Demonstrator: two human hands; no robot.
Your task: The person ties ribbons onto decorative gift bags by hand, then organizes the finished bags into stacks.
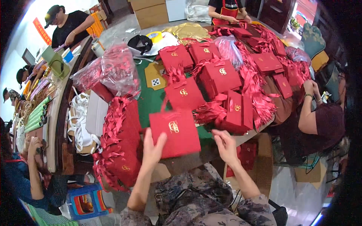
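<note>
My left hand (153, 148) grips a red gift bag (180, 139) with a gold emblem, its thumb on the front face and the fingers at the left edge. The bag is tilted up over the table's near edge and slightly blurred. To its right, my right hand (226, 147) is apart from the bag, fingers loosely bent, with nothing visible in it. Just beyond the held bag lies another red bag (184, 94). A stack of red bags with ribbon handles (235, 111) stands beyond my right hand. Beside my left forearm runs a long row of red bags (122, 145).
More bag stacks (222, 73) cover the green-topped table (149, 107). Plastic-wrapped red goods (118, 69) and a box of white ribbons (81, 122) stand left. A cardboard box (260, 169) sits below, right. Co-workers sit or stand around, one close at right (320, 120).
</note>
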